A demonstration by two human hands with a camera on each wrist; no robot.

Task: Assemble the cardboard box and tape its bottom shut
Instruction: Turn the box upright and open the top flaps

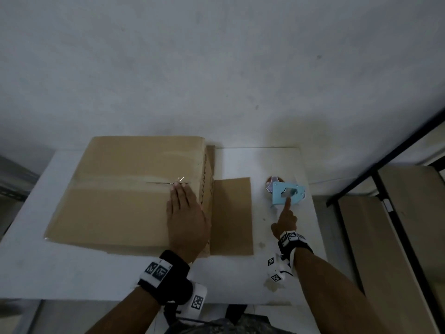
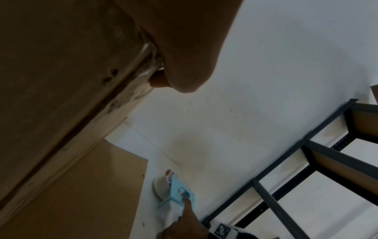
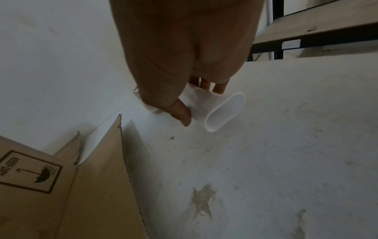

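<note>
Dim, flat light is filling all 3 views, leaving soft shadows and muted colour. Edges are bending from the wide-angle lenses, and the close hands in both wrist views are blurring darkly.

box (image 1: 125, 201): matt brown cardboard, glossy clear tape on seam | dispenser (image 1: 287, 192): smooth light-blue plastic | table (image 1: 277, 237): matt white, stained | shelf frame (image 2: 286, 163): dark metal

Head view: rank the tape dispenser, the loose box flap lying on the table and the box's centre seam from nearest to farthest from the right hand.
From the right hand:
1. Tape dispenser, at its fingers, just ahead.
2. Loose box flap, flat on the table to its left.
3. Centre seam, farther left on the box top, at the left hand fingertips.
</note>
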